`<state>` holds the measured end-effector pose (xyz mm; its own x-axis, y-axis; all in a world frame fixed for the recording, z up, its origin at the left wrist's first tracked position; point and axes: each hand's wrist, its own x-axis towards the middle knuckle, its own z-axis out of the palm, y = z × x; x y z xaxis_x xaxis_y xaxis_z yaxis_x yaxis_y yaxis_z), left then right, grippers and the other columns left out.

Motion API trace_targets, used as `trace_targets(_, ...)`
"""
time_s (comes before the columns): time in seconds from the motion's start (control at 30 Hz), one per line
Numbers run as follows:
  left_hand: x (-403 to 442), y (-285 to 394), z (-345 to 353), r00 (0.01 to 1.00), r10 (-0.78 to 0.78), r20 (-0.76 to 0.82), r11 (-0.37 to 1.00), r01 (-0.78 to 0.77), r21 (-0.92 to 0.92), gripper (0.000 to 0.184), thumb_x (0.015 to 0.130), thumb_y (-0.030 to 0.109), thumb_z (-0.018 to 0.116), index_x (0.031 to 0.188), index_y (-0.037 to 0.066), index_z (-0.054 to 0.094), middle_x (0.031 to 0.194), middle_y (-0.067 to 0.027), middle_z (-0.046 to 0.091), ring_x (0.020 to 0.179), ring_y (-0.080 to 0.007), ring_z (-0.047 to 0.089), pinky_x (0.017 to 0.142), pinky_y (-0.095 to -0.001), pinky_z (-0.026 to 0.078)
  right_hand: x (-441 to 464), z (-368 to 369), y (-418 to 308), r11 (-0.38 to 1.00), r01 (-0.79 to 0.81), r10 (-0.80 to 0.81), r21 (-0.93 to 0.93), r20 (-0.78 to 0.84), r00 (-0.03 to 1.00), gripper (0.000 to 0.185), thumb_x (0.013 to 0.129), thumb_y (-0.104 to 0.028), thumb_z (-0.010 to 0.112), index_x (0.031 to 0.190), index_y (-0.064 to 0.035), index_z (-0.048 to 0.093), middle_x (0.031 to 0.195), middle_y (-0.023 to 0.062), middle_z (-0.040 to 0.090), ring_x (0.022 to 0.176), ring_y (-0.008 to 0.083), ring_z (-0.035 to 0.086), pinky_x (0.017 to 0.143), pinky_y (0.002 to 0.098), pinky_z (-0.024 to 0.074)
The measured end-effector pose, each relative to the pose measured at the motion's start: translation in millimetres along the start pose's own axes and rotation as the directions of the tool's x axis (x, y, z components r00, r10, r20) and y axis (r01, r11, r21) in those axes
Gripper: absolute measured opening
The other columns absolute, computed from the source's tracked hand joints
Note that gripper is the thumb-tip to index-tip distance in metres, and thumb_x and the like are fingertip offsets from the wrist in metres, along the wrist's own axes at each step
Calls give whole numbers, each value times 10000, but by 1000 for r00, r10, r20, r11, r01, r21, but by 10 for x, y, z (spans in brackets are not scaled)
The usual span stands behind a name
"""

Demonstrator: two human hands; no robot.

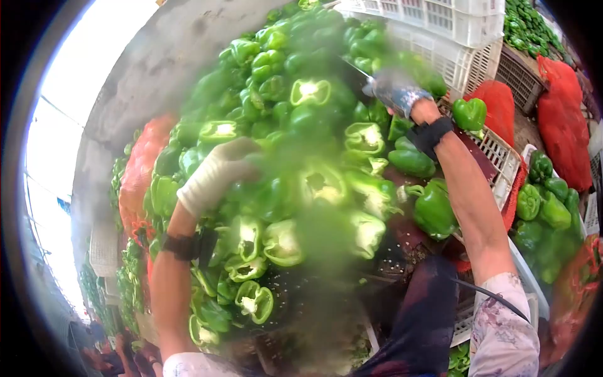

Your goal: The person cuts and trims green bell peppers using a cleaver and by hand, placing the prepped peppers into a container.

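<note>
A large heap of green bell peppers (267,66) fills the middle of the head view, some whole and some cut open. My left hand (217,176), in a white glove, reaches over the heap; its fingertips are smeared by a blur, so whether they grip a pepper is hidden. At the upper right of the heap, my right hand (399,94), in a patterned glove, is closed around a knife (357,68) whose thin blade points up and left. Cut pepper halves (282,242) lie nearest to me, pale insides and seeds showing. Whole peppers (433,210) rest below my right forearm.
White plastic crates (465,25) are stacked at the back right. Red mesh sacks (562,125) stand at the right, and a pinkish mesh sack (146,176) at the left. Another crate of peppers (546,207) sits to the right. People are partly visible at the lower left.
</note>
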<state>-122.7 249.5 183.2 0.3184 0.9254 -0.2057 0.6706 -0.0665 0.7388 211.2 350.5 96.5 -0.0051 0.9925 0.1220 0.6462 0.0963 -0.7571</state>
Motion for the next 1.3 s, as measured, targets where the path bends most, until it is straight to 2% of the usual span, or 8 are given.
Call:
trace_targets(0.17, 43, 86, 188, 986, 140, 89, 980, -151, 131, 424, 720, 159, 721, 1118, 32, 649, 959, -63, 657, 893, -170, 620, 842, -309, 508, 8, 16, -18, 997, -67, 66, 33, 24, 998, 284, 889, -269, 630, 970, -19, 736, 757, 146, 693, 564, 242, 659, 575, 369, 546)
trace_targets(0.23, 14, 116, 274, 952, 276, 133, 914, -303, 271, 441, 708, 164, 739, 1116, 26, 643, 945, -98, 646, 888, -205, 627, 848, -326, 508, 212, 105, 89, 943, 232, -227, -238, 48, 973, 191, 892, -197, 639, 985, -47, 712, 762, 106, 665, 551, 209, 638, 543, 346, 521)
trace_targets(0.5, -351, 192, 429, 864, 474, 168, 793, -502, 346, 648, 671, 169, 833, 1250, 38, 574, 1138, -161, 601, 1063, -327, 605, 934, -384, 488, 145, 256, -290, 942, 246, -248, -230, 20, 969, 270, 932, -300, 638, 975, -35, 669, 632, 90, 614, 482, 159, 592, 466, 329, 468)
trace_targets(0.53, -429, 25, 427, 869, 485, 95, 800, -485, 354, 701, 645, 152, 859, 1270, 41, 560, 1190, -157, 580, 1096, -324, 590, 959, -378, 478, 203, 332, -143, 819, 362, -417, -445, -28, 908, 290, 926, -304, 654, 1032, -34, 653, 718, 102, 646, 586, 202, 613, 550, 357, 494)
trace_targets(0.73, -777, -259, 438, 994, 103, -23, 993, -102, 51, 686, 647, 130, 872, 1260, 52, 575, 1143, -65, 616, 1077, -187, 590, 970, -331, 480, -276, -56, -134, 847, 497, -527, -191, -172, 832, 374, 920, -383, 630, 1116, -66, 657, 801, 144, 698, 673, 263, 662, 643, 407, 523)
trace_targets(0.97, -1011, -219, 521, 889, 86, 449, 984, -5, -178, 689, 669, 259, 886, 1254, 46, 590, 1212, -143, 598, 1149, -296, 582, 1003, -381, 465, 252, 203, -221, 806, 329, -425, -492, -95, 900, 246, 897, -254, 615, 1005, -38, 661, 831, 211, 678, 790, 349, 679, 750, 464, 530)
trace_targets(1.03, -1037, -418, 651, 818, 320, 478, 920, -389, 50, 680, 686, 301, 863, 1249, 34, 590, 1238, -170, 586, 1179, -339, 559, 1019, -417, 457, 251, 384, -188, 710, 414, -450, -569, 85, 889, 220, 895, -217, 610, 1000, -30, 659, 817, 223, 666, 779, 344, 677, 749, 470, 529)
trace_targets(1.3, -1488, -159, 1014, 669, 284, 687, 352, -739, 574, 523, 750, 324, 665, 1217, 98, 595, 1257, -124, 546, 1025, -324, 555, 731, -439, 517, -284, 275, -196, 634, 706, -743, -315, 4, 669, 339, 893, -246, 667, 1213, -137, 653, 828, 159, 695, 688, 300, 675, 649, 410, 548)
